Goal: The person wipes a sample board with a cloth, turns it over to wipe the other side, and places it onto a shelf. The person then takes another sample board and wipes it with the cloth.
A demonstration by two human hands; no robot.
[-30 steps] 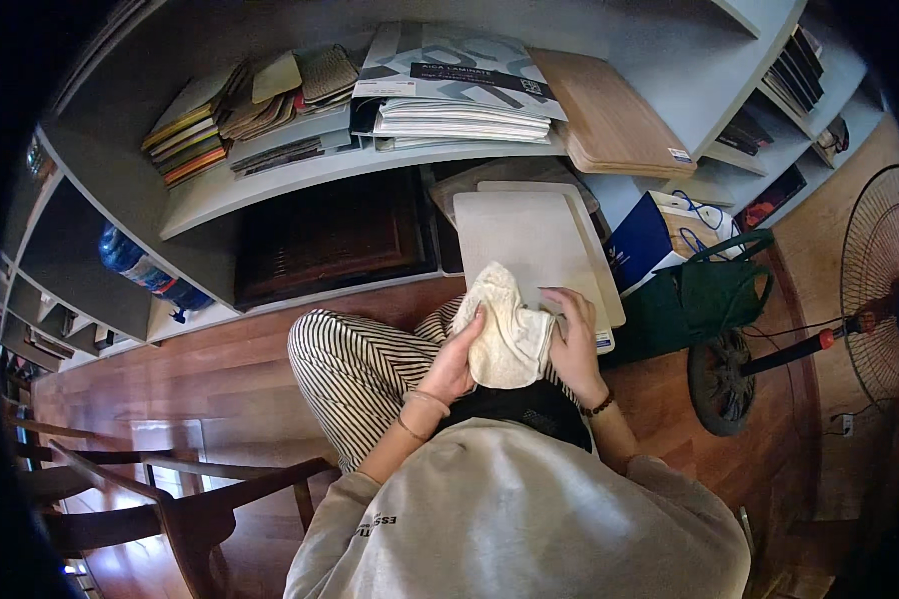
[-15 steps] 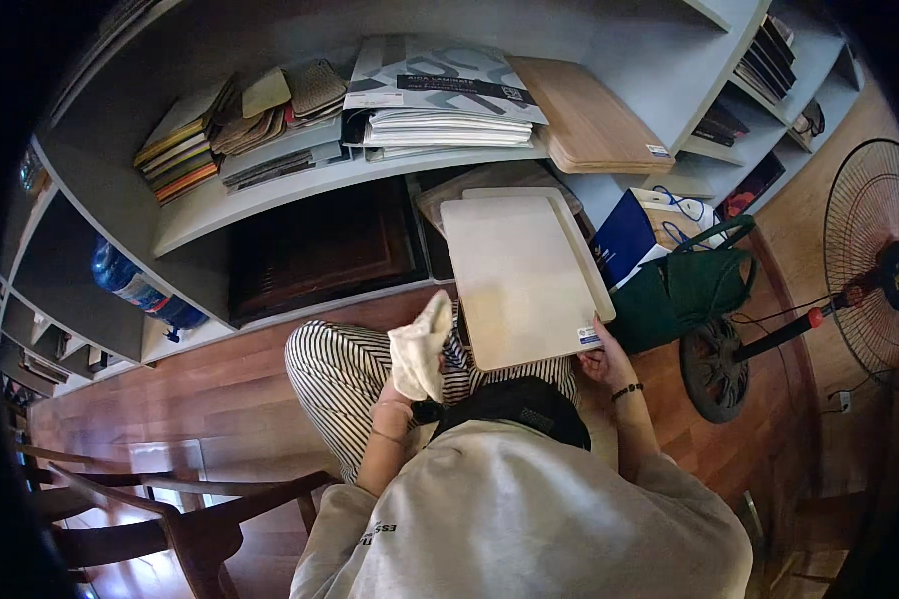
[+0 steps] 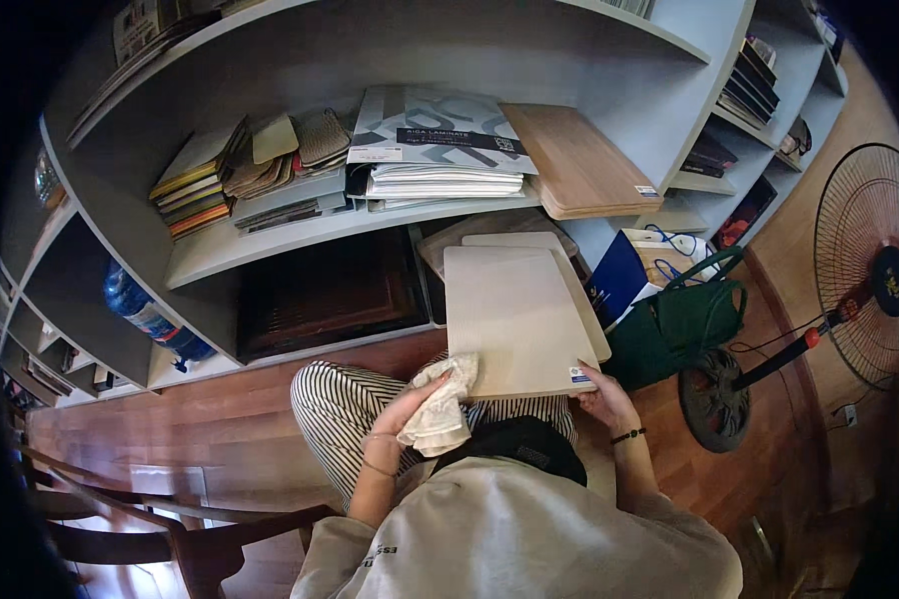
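A pale, round-cornered flat board [image 3: 514,314] with a small label at its near right corner tilts over my lap. My right hand [image 3: 607,397] grips it at that corner, thumb on top and fingers beneath. Bunched in my left hand [image 3: 407,409] is a cream cloth [image 3: 440,414], which touches the board's near left corner. A second pale board [image 3: 591,324] shows from under the first along its far and right edges. How the second one is supported is hidden.
A shelf [image 3: 300,235] ahead bears sample books [image 3: 195,175], a thick binder [image 3: 435,135] and wood-toned boards [image 3: 579,160]. To the right stand a blue box [image 3: 614,270], a green bag [image 3: 679,319] and a fan [image 3: 869,270]. A wooden chair [image 3: 185,544] is at the near left.
My left hand has brought the cloth from a raised position down to the board's near left corner. My right hand keeps its corner grip. The view has shifted, so the shelf sits lower.
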